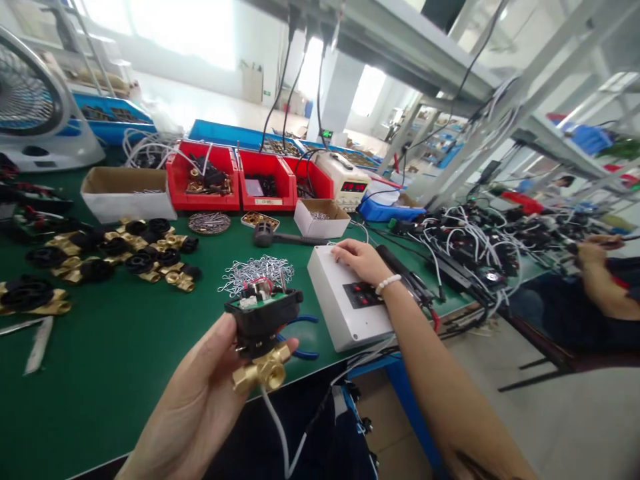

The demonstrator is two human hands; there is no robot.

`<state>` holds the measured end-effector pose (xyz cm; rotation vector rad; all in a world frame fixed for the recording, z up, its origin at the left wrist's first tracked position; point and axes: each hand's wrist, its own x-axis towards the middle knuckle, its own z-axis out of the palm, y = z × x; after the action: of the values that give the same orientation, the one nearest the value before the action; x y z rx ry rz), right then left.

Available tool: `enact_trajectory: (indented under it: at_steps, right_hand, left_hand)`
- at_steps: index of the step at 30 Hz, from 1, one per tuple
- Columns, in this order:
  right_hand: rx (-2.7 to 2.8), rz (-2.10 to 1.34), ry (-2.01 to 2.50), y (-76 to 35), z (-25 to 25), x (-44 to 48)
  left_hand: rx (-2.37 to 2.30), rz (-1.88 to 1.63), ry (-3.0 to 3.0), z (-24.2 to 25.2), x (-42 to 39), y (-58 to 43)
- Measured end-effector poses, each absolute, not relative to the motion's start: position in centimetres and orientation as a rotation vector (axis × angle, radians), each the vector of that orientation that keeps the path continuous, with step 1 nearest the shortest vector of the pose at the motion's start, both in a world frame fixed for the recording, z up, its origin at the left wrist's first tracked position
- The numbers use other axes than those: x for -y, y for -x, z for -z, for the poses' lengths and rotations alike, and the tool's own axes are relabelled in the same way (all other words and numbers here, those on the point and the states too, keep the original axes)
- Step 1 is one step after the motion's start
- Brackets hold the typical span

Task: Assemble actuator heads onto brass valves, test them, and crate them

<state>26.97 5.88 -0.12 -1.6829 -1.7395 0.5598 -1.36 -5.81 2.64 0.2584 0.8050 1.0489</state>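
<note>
My left hand (200, 393) holds up a valve assembly (260, 333): a black housing with a green circuit board on top and a brass fitting below. A white cable hangs down from it. My right hand (361, 259) rests palm down on the far end of a white box (336, 297) with red switches, fingers curled over its top edge. A bead bracelet sits on that wrist. Blue-handled pliers (305, 337) lie on the green mat (125, 347) just behind the valve, next to a pile of wire clips (255, 270).
Several black-and-brass valves (130, 257) lie at the left. Red bins (227, 177), cardboard boxes (125, 193), a power supply (345, 177) and a black mallet (280, 237) stand behind. Tangled cables (465, 247) fill the right, where another person's arm (600, 273) works. A fan (35, 107) stands far left.
</note>
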Motion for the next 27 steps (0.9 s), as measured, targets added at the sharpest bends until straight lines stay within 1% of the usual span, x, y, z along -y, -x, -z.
enact_trajectory:
  at_steps: [8,17,27]
  right_hand:
    - [1.74,-0.569,1.671,-26.9,0.1,-5.9]
    - [1.74,-0.577,1.668,-27.0,-0.1,-6.1]
    - [1.732,-0.558,1.701,-26.8,-0.3,-6.0]
  left_hand:
    - [-0.861,-0.993,-0.114,-2.5,4.9,0.0]
    - [-0.752,-1.063,-0.46,-1.6,5.7,0.7]
    - [-0.677,-1.054,-0.525,-1.0,5.8,1.2]
